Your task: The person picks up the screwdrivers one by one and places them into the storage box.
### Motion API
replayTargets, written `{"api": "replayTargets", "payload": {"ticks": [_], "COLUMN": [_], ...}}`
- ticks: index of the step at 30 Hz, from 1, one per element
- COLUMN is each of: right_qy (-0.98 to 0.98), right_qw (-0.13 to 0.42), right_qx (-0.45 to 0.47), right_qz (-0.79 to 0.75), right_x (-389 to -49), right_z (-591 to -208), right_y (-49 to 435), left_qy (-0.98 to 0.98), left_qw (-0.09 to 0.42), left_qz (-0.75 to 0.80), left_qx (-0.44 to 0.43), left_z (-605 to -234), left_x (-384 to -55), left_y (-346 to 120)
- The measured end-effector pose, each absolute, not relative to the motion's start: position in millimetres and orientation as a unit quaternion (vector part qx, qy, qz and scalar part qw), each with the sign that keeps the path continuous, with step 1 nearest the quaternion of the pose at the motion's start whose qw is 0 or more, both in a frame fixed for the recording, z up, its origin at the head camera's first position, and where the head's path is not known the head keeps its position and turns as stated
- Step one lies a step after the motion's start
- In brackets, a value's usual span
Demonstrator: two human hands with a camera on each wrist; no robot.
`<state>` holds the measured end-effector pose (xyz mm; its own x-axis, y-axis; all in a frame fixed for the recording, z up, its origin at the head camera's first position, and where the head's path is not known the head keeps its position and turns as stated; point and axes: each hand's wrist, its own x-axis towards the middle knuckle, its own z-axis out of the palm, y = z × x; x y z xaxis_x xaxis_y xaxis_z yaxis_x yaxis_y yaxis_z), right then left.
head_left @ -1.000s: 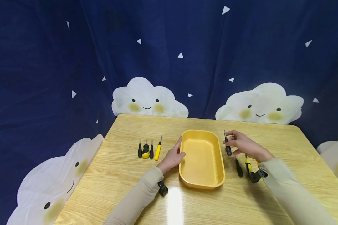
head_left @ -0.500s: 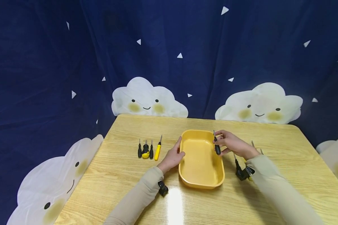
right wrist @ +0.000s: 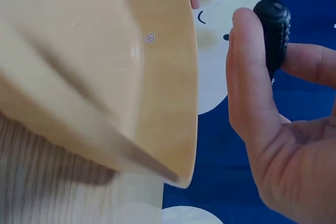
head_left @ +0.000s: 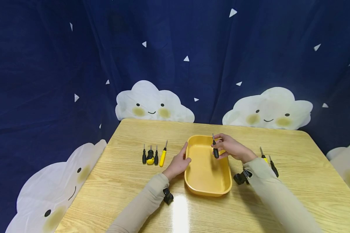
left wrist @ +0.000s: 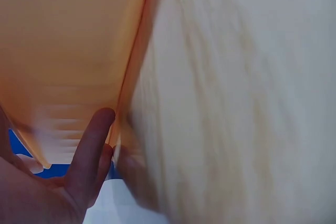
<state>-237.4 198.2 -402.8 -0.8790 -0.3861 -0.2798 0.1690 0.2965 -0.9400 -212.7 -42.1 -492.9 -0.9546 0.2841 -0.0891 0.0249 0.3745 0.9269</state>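
A yellow plastic tray [head_left: 208, 179] stands mid-table in the head view. My left hand [head_left: 178, 165] holds its left side, thumb over the rim and fingers along the outer wall. In the left wrist view, fingers [left wrist: 92, 148] lie right at the tray's edge. Over the tray's far right part, my right hand [head_left: 231, 147] pinches a small screwdriver [head_left: 215, 152] by its black handle, the thin metal shaft pointing up and away in the head view. The right wrist view shows the black handle end [right wrist: 274, 32] between thumb and fingers, beside the tray wall [right wrist: 168, 87].
Left of the tray lie several screwdrivers in a row, including a stubby black-and-yellow screwdriver [head_left: 150, 158] and a long yellow-handled screwdriver [head_left: 163, 158]. At right, a black-handled screwdriver [head_left: 274, 169] lies beside a yellow-handled tool [head_left: 263, 158], partly behind the right sleeve [head_left: 268, 181].
My right hand has carried the black-handled screwdriver leftward, from right of the tray to over its inside. The left hand keeps its place on the tray.
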Motion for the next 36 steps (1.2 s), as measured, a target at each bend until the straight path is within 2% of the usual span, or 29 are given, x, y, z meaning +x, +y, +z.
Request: {"api": "replayTargets", "payload": {"ticks": [36], "right_qy": [0.778], "right_qw": [0.234], "right_qx": [-0.029], "right_qz": [-0.582], "right_x": [-243.9], "right_z": [-426.3], "right_y": [154.0], "left_qy": [0.826], "left_qw": [0.115], "left_qz": [0.542], "left_qx": [0.104], "left_z": [-495.6], "left_x": [-216.3], "left_y": [-41.9]}}
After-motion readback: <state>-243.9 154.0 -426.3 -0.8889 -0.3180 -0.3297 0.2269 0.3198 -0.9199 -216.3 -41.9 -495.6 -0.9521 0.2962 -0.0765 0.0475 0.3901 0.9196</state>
